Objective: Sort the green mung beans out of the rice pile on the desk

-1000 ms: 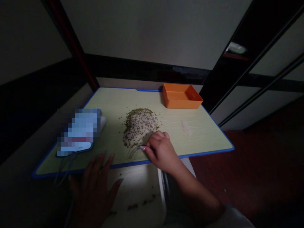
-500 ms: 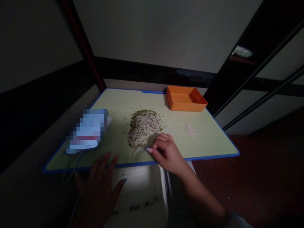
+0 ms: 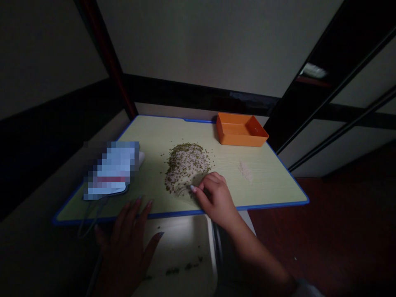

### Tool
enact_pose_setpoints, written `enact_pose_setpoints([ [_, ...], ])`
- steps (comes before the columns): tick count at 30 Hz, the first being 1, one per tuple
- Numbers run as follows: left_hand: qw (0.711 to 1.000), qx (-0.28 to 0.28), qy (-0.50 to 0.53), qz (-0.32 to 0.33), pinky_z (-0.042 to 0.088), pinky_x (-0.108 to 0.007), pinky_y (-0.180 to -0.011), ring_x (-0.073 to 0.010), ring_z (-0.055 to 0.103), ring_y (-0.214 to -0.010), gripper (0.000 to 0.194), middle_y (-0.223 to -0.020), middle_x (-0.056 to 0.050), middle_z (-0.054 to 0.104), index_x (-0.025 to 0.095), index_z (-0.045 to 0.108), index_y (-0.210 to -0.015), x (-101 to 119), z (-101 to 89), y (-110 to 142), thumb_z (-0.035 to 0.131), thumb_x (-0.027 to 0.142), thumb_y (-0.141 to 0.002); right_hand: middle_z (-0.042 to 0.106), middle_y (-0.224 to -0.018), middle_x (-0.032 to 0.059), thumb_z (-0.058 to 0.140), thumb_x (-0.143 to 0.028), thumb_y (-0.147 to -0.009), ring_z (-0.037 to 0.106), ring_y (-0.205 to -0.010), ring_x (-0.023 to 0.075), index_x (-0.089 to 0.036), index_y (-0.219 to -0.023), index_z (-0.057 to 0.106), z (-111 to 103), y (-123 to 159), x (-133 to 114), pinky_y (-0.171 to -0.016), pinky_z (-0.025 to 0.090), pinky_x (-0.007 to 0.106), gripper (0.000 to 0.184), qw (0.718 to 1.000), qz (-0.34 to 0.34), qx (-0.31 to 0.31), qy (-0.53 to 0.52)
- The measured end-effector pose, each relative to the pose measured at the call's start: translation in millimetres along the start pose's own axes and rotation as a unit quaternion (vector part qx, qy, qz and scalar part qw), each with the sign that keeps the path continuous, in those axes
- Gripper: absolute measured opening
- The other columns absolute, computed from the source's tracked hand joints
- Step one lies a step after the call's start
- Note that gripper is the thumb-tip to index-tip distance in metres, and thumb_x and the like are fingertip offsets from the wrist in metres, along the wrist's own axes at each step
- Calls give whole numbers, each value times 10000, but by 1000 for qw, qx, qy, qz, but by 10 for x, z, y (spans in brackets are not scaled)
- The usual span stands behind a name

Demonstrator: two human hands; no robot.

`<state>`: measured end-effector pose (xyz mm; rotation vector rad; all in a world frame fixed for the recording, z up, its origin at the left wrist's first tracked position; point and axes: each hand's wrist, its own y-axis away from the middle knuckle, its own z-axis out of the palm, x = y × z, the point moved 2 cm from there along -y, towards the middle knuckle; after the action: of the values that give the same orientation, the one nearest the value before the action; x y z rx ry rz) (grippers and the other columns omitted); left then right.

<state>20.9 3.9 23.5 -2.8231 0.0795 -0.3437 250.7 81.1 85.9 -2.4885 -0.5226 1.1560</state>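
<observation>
A mixed pile of green beans and white rice grains [image 3: 188,159] lies on a pale yellow board [image 3: 151,132] with a blue edge. My right hand [image 3: 216,198] is closed, thumb against fingers, at the near side of the pile. It grips what looks like a small round mesh strainer [image 3: 184,194], whose rim meets the pile's near edge; its handle is hidden in my fist. My left hand [image 3: 126,243] is spread, fingers apart, over the left part of a white tray [image 3: 176,225] below the board. Several dark beans lie in that tray.
An orange box [image 3: 243,140] stands at the board's back right corner. A small strip of rice [image 3: 246,171] lies right of the pile. A blurred-out device [image 3: 113,169] with a cable [image 3: 82,231] sits at the left. Wall panels close in behind.
The strainer in my right hand has moved forward from the board's near edge into the pile's near side. My left hand stays spread over the tray. The view has shifted slightly.
</observation>
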Motion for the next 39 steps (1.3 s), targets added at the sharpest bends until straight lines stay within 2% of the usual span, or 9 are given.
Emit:
enact_pose_setpoints([
  [4,1000,-3,-6,6,91,-791,-1235,-338,319,-1553,574,-1633,-185,402,245,334,-1546,-9,-8,8,354,404,-995,581,-730,20,578,-262,-969,551,-784,197,-234,-700,495,-79,54,58,-739,421,327,282,994,7,83,-69],
  [9,999,-10,-17,35,108,-811,-1223,-349,319,-1550,600,-1642,-176,390,262,292,-1561,-87,37,20,381,408,-987,609,-744,30,590,-279,-965,562,-781,201,-233,-708,509,-289,124,194,-745,433,339,274,992,25,108,-58],
  [12,999,2,-21,31,108,-813,-1224,-357,328,-1542,618,-1637,-173,395,274,262,-1572,-104,43,26,393,402,-982,621,-754,36,621,-311,-954,569,-791,202,-230,-701,522,-433,123,292,-740,442,339,284,995,42,76,-55],
  [16,999,1,-18,45,130,-843,-1197,-376,338,-1530,669,-1633,-177,390,314,160,-1597,-100,20,30,405,384,-978,616,-753,28,643,-373,-960,573,-776,185,-223,-682,523,-558,88,383,-718,453,323,338,993,21,-21,-110],
  [19,999,-13,-22,46,125,-845,-1196,-378,328,-1533,716,-1647,-169,362,352,77,-1603,-106,10,22,420,372,-974,606,-757,21,653,-354,-952,572,-786,179,-220,-675,525,-614,78,452,-723,444,320,333,992,21,-36,-118],
  [24,998,6,-29,55,101,-826,-1215,-379,319,-1537,737,-1642,-174,358,357,38,-1605,-82,-1,8,417,370,-973,568,-740,5,653,-328,-934,551,-758,169,-222,-669,512,-614,86,519,-707,426,312,318,993,53,-30,-99],
  [27,999,3,-19,44,93,-817,-1224,-369,297,-1549,716,-1643,-165,354,363,45,-1604,-67,-1,2,392,392,-978,570,-727,6,646,-313,-930,545,-764,173,-221,-660,508,-580,76,482,-724,420,318,317,995,48,-36,-79],
  [31,999,0,-12,32,88,-803,-1233,-356,280,-1559,685,-1651,-156,347,356,80,-1604,-57,1,-6,363,417,-983,538,-693,-6,629,-289,-934,523,-736,170,-222,-656,495,-522,62,419,-713,397,315,315,997,43,-12,-57],
  [39,999,9,-17,32,97,-826,-1215,-366,312,-1545,685,-1648,-167,362,332,83,-1606,-35,-5,-20,366,388,-984,539,-698,-8,638,-295,-939,535,-742,168,-220,-650,503,-485,73,423,-711,410,304,328,993,34,5,-116],
])
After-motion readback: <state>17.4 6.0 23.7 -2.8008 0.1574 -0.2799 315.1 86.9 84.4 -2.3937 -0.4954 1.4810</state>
